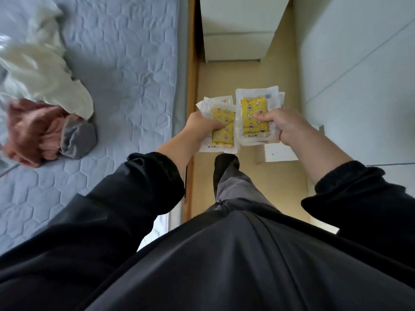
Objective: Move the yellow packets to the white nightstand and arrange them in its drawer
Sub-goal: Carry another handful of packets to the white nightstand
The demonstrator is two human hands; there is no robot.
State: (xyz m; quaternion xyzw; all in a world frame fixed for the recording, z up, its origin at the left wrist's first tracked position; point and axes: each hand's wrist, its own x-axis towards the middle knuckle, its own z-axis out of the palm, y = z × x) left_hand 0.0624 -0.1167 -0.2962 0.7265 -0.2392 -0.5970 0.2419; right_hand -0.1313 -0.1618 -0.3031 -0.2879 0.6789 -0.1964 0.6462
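I hold two stacks of yellow packets in clear wrappers above the floor between the bed and a white wall. My left hand [203,124] grips the left stack of yellow packets [221,129], thumb on top. My right hand [289,126] grips the right stack of yellow packets [253,113], thumb pressed on its lower part. The white nightstand [238,30] stands ahead at the top of the view, its drawer fronts closed as far as I can see.
A bed with a grey quilted mattress [116,63] fills the left, with cream, pink and grey clothes [45,104] piled on it. A wooden bed frame edge [192,86] borders the narrow beige floor [224,75]. White cabinet panels [359,75] line the right. My foot [224,164] is on the floor.
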